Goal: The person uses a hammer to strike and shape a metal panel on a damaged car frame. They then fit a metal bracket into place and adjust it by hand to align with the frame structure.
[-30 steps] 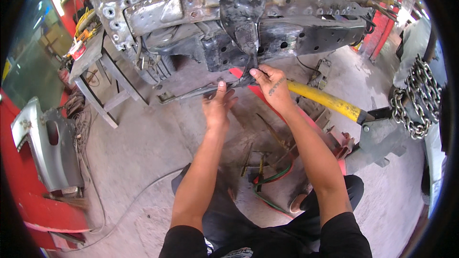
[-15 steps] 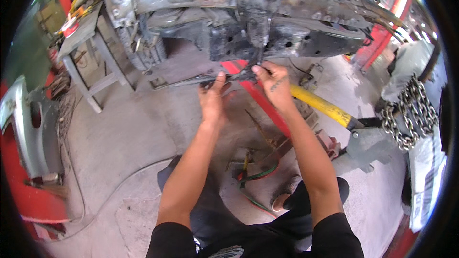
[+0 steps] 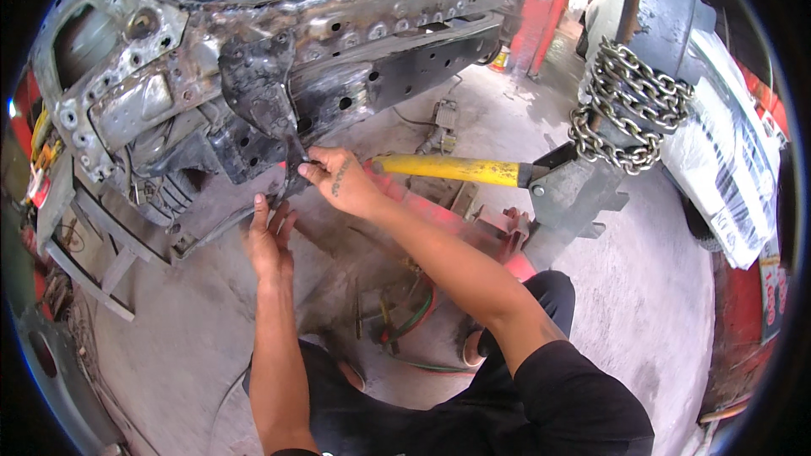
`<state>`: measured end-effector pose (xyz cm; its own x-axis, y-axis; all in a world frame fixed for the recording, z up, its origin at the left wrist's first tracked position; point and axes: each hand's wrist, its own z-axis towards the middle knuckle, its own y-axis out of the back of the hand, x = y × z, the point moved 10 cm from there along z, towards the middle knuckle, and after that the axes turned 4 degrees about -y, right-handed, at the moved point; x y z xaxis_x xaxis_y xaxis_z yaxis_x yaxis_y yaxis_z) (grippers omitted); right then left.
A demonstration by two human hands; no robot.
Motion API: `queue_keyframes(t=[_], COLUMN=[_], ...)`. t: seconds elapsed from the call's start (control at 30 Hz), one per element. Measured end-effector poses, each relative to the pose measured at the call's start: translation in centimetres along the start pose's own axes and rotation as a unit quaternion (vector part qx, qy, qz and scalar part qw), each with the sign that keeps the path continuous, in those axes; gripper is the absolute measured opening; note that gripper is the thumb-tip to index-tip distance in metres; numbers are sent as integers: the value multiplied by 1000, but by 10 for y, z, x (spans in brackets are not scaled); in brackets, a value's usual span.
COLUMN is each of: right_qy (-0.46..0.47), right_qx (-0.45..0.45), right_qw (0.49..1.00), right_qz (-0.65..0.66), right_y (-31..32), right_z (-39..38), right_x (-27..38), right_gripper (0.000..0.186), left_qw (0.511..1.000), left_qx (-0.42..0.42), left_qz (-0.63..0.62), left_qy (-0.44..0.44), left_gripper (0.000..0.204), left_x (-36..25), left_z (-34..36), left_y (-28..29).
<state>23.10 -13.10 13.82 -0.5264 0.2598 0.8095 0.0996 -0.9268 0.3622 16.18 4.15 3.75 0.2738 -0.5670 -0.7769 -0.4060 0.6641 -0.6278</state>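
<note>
A bare, scorched vehicle body frame (image 3: 190, 76) spans the upper left and middle. A dark metal plate (image 3: 262, 89) hangs down its front, narrowing to a strip at the bottom. My right hand (image 3: 345, 186) is closed, thumb and fingers pinching the low end of that dark metal part. Just left and lower, my left hand (image 3: 270, 241) has its thumb up and its fingers curled against a long, thin dark metal bar (image 3: 215, 230). Where the bar meets the plate is partly covered by my hands.
A yellow tube (image 3: 452, 169) runs right to a grey steel bracket (image 3: 574, 203). A heavy chain (image 3: 629, 105) wraps a post. Plastic-wrapped panels (image 3: 726, 160) stand at the right. A grey work stand (image 3: 106, 236) is at the left; hoses (image 3: 414, 321) and tools lie between my feet.
My view has swung to the right, so the frame and both hands sit further left in the picture. Both hands stay at the dark metal part, the left now lower than the right.
</note>
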Motion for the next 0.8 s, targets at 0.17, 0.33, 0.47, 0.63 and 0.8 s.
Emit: queue_keyframes(t=[0.17, 0.33, 0.47, 0.63, 0.8], right_qy=[-3, 18, -3, -68, -28], right_qx=[-14, -19, -4, 43, -42], right_qw=[1000, 998, 1000, 997, 996], right_qz=[-12, -51, -9, 11, 78], right_y=[0, 3, 3, -1, -4], right_z=[5, 6, 0, 2, 16], right_x=[-4, 16, 12, 13, 5], right_gripper=[41, 41, 42, 56, 40], left_qw=[1000, 1000, 999, 999, 998], left_qx=[5, 24, 40, 45, 61], left_qz=[4, -4, 17, 21, 29], left_qy=[-8, 1, 0, 8, 6], left_gripper=[51, 55, 63, 61, 79], left_x=[-2, 3, 8, 7, 5], left_z=[-4, 7, 7, 11, 8], left_y=[-6, 4, 2, 8, -1])
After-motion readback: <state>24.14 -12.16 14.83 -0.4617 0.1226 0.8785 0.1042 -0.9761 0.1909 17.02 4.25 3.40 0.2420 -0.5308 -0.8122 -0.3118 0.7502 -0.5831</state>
